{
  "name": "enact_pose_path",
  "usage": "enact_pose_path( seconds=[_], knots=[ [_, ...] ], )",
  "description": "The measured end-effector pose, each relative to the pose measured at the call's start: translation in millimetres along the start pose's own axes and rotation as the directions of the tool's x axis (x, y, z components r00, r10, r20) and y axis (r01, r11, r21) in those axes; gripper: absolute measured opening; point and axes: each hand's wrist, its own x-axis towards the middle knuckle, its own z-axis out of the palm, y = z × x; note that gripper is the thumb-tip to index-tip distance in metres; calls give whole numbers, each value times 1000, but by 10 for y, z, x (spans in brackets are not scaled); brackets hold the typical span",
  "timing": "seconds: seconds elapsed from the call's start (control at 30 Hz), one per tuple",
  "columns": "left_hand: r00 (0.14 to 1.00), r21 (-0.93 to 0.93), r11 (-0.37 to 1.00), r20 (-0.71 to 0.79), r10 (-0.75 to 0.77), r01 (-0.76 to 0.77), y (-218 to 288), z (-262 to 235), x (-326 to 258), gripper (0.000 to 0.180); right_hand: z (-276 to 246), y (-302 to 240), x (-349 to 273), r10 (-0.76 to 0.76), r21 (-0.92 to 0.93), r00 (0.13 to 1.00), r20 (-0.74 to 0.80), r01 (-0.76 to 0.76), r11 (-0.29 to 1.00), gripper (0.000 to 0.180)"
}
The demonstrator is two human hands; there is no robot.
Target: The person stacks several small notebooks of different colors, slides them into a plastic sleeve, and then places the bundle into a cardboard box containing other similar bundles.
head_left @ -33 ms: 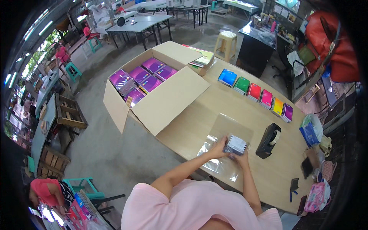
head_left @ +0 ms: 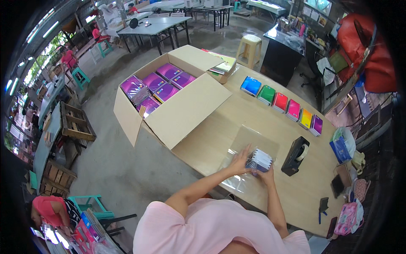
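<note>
A small stack of spiral notebooks (head_left: 261, 159) stands on the near part of the table, its white page edges and dark binding turned up. Clear plastic film clings around its left side. My right hand (head_left: 267, 175) grips the stack at its near right corner. Along the left side lies my left hand (head_left: 239, 164), fingers stretched out against the film and thumb near the stack's base. Beneath both hands a clear plastic sheet (head_left: 253, 134) is spread on the tabletop. The undersides of the fingers are partly hidden.
A black tape dispenser (head_left: 292, 158) stands right of the stack. Small notebook piles in several colours, such as a green pile (head_left: 267, 94), line the far edge. An open carton (head_left: 190, 112) holds purple notebook packs (head_left: 165, 92). A cutter-like tool (head_left: 323, 209) lies near the right edge.
My left hand's fingers have straightened and shifted up along the stack's left side. The stack has turned slightly, and my right hand stays on it.
</note>
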Motion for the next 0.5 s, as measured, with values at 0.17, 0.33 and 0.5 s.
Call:
enact_pose_path(
  seconds=[0.17, 0.33, 0.5],
  knots=[
    [795, 610, 585, 127, 593, -534, 401, -960, -79, 63, -217, -1659, 7, -469, -502, 803, 368, 596, 627, 74],
    [725, 437, 580, 369, 582, -688, 1070, -1253, 325, 22, -738, -1890, 357, -570, -495, 696, 437, 715, 494, 56],
    [952, -315, 909, -221, 211, -275, 605, -1100, 29, 81, -612, -1199, 83, -68, 107, 981, -183, 88, 990, 71]
  ],
)
